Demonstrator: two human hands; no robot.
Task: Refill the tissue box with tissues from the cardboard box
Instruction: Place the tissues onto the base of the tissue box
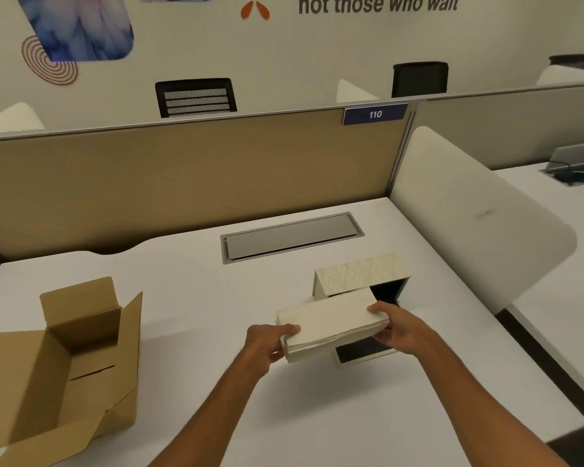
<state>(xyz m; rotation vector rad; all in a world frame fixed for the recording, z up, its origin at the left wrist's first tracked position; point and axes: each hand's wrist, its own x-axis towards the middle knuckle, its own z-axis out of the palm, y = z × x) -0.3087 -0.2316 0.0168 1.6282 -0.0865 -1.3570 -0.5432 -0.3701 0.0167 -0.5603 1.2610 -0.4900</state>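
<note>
Both hands hold one stack of tissues between them: the left hand has its grip closed on the stack's near-left end, thumb on top, and the right hand has its grip closed on the right end. The stack hovers at the mouth of the tissue box, which lies open at 1 o'clock on the white tabletop, dark inside. The cardboard box stands well apart at 9 o'clock, flaps open.
</note>
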